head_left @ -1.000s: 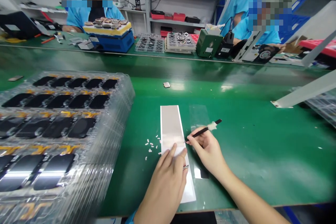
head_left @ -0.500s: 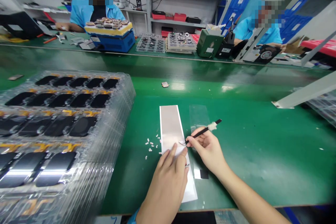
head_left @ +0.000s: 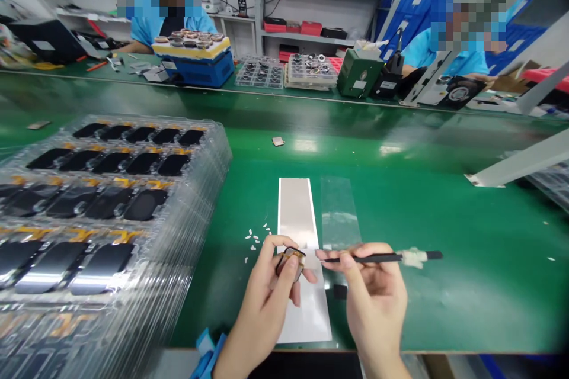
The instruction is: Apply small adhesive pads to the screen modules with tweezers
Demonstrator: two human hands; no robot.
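Observation:
My left hand [head_left: 272, 284] is raised over the near end of a long white strip [head_left: 299, 231] and pinches a small dark screen part with an orange flex cable [head_left: 290, 260] between thumb and fingers. My right hand [head_left: 371, 287] grips black tweezers [head_left: 377, 258] held level, tips pointing left toward that part, with a white wad of tape near the tail end. A clear film strip [head_left: 340, 210] lies beside the white strip. Small white scraps [head_left: 254, 240] dot the green mat [head_left: 422, 237] to the left.
A tall stack of clear trays [head_left: 111, 213] holding dark screen parts fills the left. A small square part [head_left: 278, 141] lies farther back. A grey angled bracket [head_left: 520, 163] stands at right. Two people in blue shirts work across the belt among a blue box [head_left: 195, 65], trays and a green device [head_left: 358, 74].
My left hand lifted off the white strip and now shows a small screen part. My right hand drew nearer to me and turned the tweezers level, pointing at the part.

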